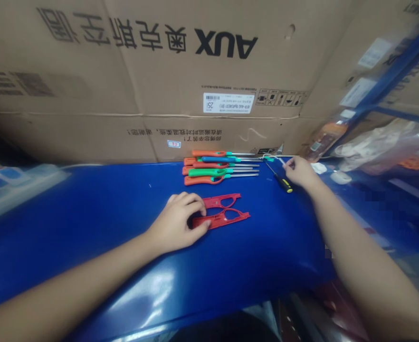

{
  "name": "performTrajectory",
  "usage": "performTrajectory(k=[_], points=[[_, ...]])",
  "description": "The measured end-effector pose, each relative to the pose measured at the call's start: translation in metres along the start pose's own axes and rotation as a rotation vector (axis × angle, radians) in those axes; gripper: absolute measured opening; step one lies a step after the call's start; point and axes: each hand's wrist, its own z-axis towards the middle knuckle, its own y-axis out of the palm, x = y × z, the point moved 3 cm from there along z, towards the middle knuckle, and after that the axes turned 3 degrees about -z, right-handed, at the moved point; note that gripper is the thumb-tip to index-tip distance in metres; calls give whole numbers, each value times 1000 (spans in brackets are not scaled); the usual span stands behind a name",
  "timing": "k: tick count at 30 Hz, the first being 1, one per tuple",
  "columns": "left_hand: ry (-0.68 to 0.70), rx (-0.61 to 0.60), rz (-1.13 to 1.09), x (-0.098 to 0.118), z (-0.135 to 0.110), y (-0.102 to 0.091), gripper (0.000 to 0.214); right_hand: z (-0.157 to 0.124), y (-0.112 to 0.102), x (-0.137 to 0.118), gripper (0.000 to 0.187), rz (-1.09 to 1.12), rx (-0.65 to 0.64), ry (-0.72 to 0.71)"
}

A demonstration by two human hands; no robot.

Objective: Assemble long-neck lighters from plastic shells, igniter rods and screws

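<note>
My left hand [181, 219] rests on the blue table [88, 223], its curled fingers pressing the near one of two red plastic shell halves [227, 214]. The second red half lies just behind it. My right hand [299, 171] is at the table's far right, fingers pinched on a thin white part with a wire [278, 158]. A screwdriver with a black and yellow handle [283, 183] lies just left of that hand. Behind the red halves sits a pile of several long-nosed lighters [216, 167] in orange, green and blue.
Large cardboard boxes [159, 71] form a wall right behind the table. A blue rack [391, 80] with bagged goods stands at the right. A pale blurred object [20, 185] lies at the far left. The table's near edge curves down.
</note>
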Motion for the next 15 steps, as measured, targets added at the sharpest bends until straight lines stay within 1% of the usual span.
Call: performTrajectory(k=[4,8,12,15], points=[[7,-14,80,-1,1,-3,30,-3,-11,-17,7,64,55,49],[6,-26,155,-4,1,-6,37,-10,-20,-41,10,130,87,14],[-1,-12,171,-3,1,-6,36,-26,-25,-72,18,202,60,-104],[31,-10,135,2,0,-3,37,-45,-25,-102,21,208,-15,-298]])
